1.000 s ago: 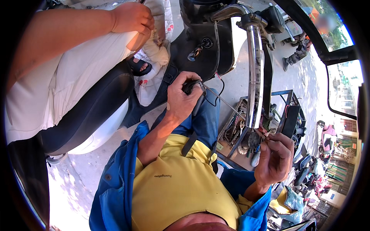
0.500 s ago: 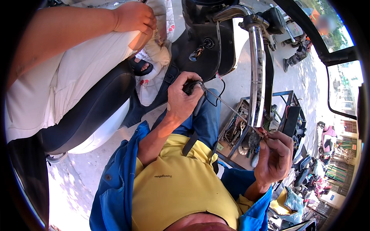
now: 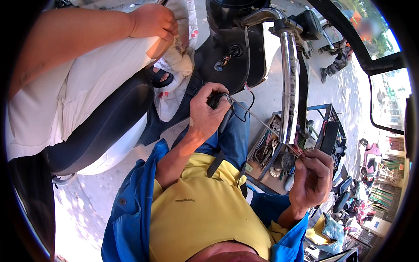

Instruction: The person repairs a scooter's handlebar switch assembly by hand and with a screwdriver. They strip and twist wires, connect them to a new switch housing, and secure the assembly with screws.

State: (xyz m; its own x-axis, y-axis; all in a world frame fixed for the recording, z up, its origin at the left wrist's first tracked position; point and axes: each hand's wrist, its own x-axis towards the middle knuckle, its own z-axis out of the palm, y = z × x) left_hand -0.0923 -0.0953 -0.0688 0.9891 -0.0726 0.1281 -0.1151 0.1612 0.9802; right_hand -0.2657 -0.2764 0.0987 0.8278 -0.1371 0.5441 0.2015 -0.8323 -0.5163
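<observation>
My left hand is closed round a small black part whose kind I cannot make out, mostly hidden by the fingers. A thin grey cable runs straight from that part, passing by the end of the shiny handlebar, to my right hand. There my right thumb and fingertips pinch its far end. A thin black wire with a bit of red loops between the part and the scooter's black front panel, where keys hang from the lock.
A metal crate of loose tools stands beyond my knees. At left, another person's arm rests on their knee as they sit on the black scooter seat. A windscreen frame rises at upper right; parts and parked scooters lie right.
Almost nothing differs. Both hands keep their hold with the cable stretched between them; the view has shifted very slightly.
</observation>
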